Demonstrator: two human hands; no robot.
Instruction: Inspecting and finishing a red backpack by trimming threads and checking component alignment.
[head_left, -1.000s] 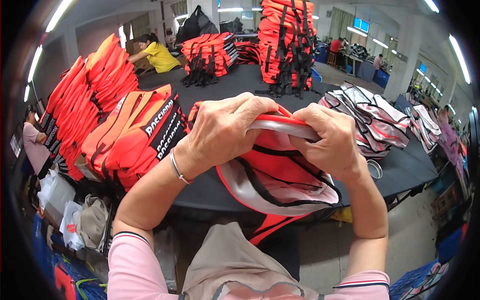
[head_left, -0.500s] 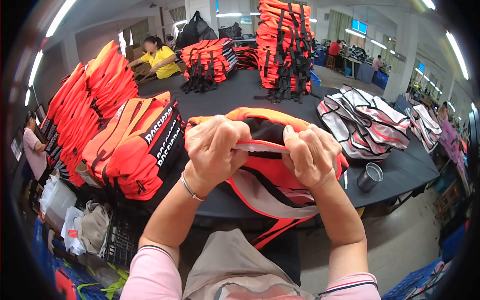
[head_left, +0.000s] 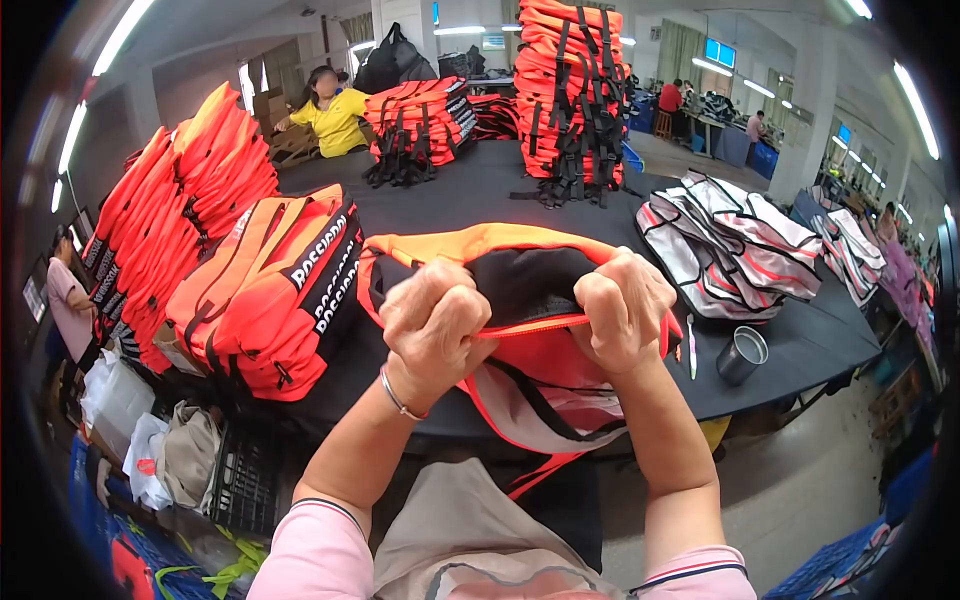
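Fists (head_left: 436,322) (head_left: 622,312) hiding vest (head_left: 470,245) edge, fingertips unseen

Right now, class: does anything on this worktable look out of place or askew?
Nothing is spilled or damaged. The one odd item is a metal cup tipped on its side near the table's front edge, beside the orange vest both hands grip.

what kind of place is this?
Likely a garment workshop making life vests: tall stacks of orange vests on a long black table, other workers nearby, both hands gripping an unfinished vest.
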